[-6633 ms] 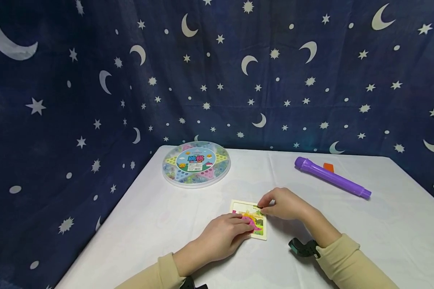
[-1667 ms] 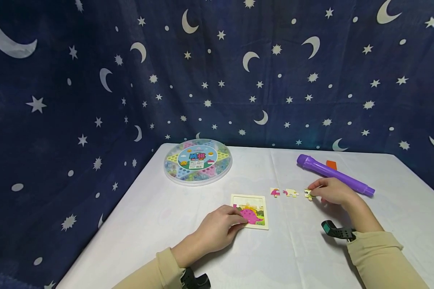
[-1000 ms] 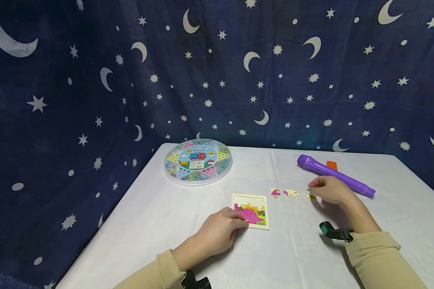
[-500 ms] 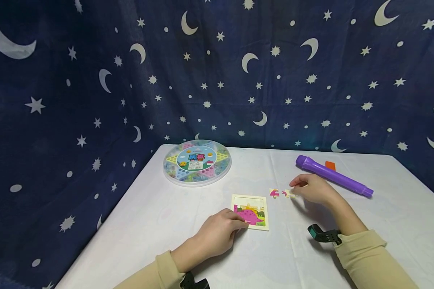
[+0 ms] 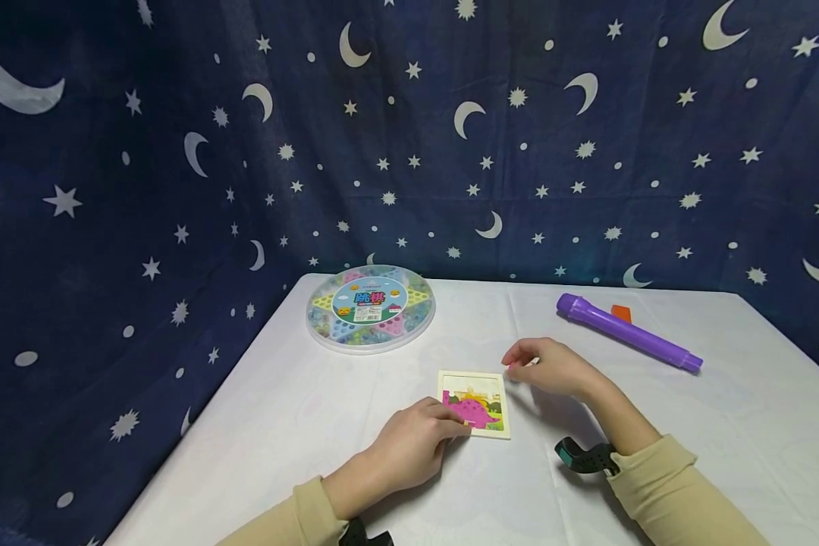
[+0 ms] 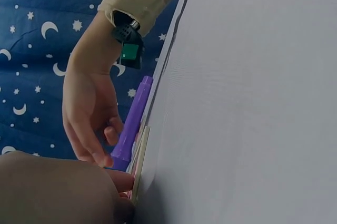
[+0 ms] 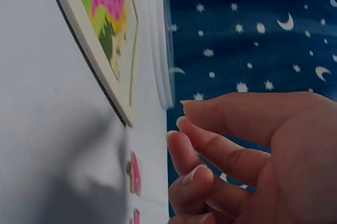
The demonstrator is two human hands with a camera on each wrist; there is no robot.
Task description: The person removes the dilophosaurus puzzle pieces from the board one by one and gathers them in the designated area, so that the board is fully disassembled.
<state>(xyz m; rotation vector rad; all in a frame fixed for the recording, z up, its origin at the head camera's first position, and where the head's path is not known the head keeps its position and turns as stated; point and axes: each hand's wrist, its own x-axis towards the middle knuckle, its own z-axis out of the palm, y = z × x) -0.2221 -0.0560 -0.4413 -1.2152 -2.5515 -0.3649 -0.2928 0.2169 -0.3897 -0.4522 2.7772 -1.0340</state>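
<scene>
Now the left hand (image 5: 412, 444) holds the near edge of a small square puzzle board (image 5: 503, 402), with its fingers on top. The board lies flat in the middle of the white worktop (image 5: 300, 440). It has a pale wooden rim, and on it is a pink dinosaur (image 5: 473, 413) with spots, with green and yellow bits around it. The far part of the board looks pale.

The right hand (image 5: 556, 369) is just beside the far right corner of the board. Its fingers are loosely bent, and the right wrist view shows nothing between their tips. Two little puzzle pieces (image 7: 136, 174) with pink on them lie on the worktop near that hand, apart from the board. From the head view, the hand mostly hides them.

Farther back on the left sits a round game box (image 5: 371, 303) with a see-through lid. On the right lies a purple stick (image 5: 628, 334) with a fat round end, and a small orange thing (image 5: 622, 312) peeks out behind it. Both arms have tan sleeves (image 5: 676, 485). Behind the worktop hangs a dark blue cloth (image 5: 437, 152) covered in moons and stars.
</scene>
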